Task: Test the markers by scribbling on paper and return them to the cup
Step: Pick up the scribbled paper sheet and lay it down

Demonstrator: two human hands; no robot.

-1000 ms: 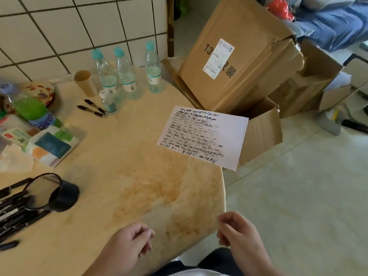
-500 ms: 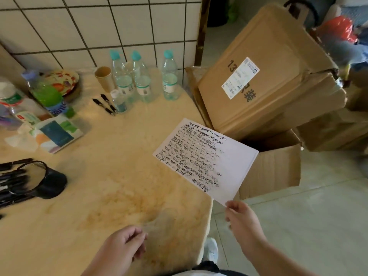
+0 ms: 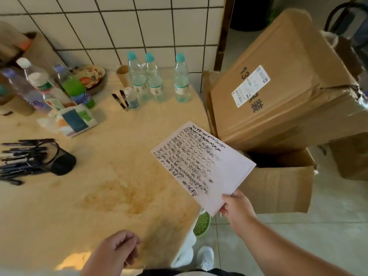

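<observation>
A white sheet of paper [image 3: 203,166] covered in black scribbles hangs over the table's right edge; my right hand [image 3: 236,209] pinches its near corner. My left hand [image 3: 117,250] hovers over the table's near edge with fingers loosely curled, holding nothing. A black mesh cup [image 3: 59,160] lies on its side at the left, with several dark markers [image 3: 22,158] spilling from its mouth. Two more black markers [image 3: 121,100] lie beside the water bottles at the back.
The beige table [image 3: 111,192] carries three teal-capped water bottles [image 3: 155,78], a small bottle [image 3: 131,97], a paper cup [image 3: 123,74], a tissue pack [image 3: 75,120] and more bottles [image 3: 39,86] at left. Large cardboard boxes [image 3: 282,82] stand right of the table.
My right hand reached forward and took hold of the paper's near corner; the sheet has turned and lifted partly off the table edge. My left hand stayed near the front edge.
</observation>
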